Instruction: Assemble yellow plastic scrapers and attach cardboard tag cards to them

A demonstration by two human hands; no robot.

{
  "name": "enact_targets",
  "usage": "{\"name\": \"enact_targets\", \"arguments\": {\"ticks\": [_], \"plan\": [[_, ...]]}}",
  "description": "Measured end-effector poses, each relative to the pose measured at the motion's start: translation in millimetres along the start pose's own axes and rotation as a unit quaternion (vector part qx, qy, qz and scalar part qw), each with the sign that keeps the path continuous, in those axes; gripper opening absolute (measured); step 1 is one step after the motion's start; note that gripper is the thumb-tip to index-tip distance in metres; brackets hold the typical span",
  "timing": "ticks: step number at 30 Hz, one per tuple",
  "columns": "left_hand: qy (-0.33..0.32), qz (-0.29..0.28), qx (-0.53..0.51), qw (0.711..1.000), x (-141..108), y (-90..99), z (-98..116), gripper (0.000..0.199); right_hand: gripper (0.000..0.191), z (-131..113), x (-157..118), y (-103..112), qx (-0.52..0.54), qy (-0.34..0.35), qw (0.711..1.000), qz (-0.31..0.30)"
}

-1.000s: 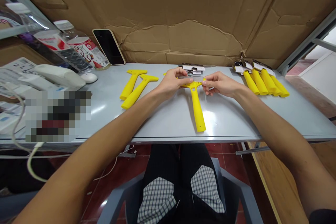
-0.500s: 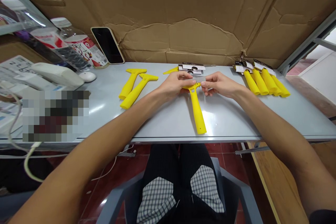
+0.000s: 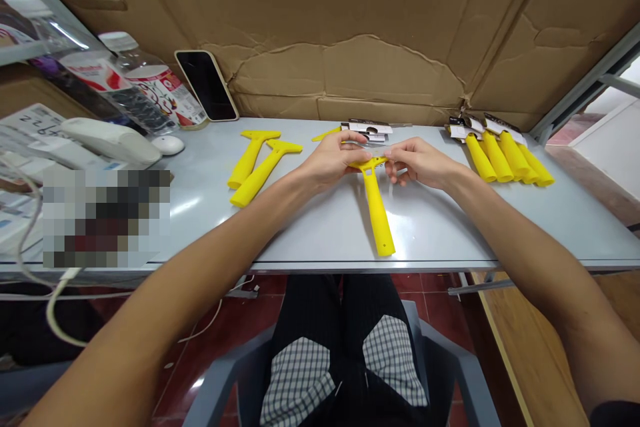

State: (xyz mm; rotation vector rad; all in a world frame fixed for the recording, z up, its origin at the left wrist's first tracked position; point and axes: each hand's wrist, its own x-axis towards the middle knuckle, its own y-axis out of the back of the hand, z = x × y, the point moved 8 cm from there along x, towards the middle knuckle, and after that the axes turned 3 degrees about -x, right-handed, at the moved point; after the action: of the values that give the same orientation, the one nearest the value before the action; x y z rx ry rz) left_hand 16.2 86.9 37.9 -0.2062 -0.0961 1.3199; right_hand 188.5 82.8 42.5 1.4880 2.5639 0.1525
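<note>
Yellow plastic scraper [image 3: 377, 213] at the centre of the worktop [image 3: 440, 230], its handle lying on the surface, its crosshead pinched narrowly by the left hand [image 3: 330, 160] and right hand [image 3: 420, 163]. Light, stiff; best held by the handle.

A bright yellow plastic T-shaped scraper [image 3: 377, 213] angles its long handle, a small hole near the end, toward the person, its crosspiece pinched between left hand [image 3: 330, 160] and right hand [image 3: 420, 161].
</note>
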Motion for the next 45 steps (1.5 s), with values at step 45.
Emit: {"name": "enact_targets", "arguments": {"ticks": [45], "plan": [[-0.008, 0.081, 0.053, 0.995, 12, 28.7, 14, 0.033, 0.015, 4, 7, 29, 0.136, -0.023, 0.978, 0.156]]}}
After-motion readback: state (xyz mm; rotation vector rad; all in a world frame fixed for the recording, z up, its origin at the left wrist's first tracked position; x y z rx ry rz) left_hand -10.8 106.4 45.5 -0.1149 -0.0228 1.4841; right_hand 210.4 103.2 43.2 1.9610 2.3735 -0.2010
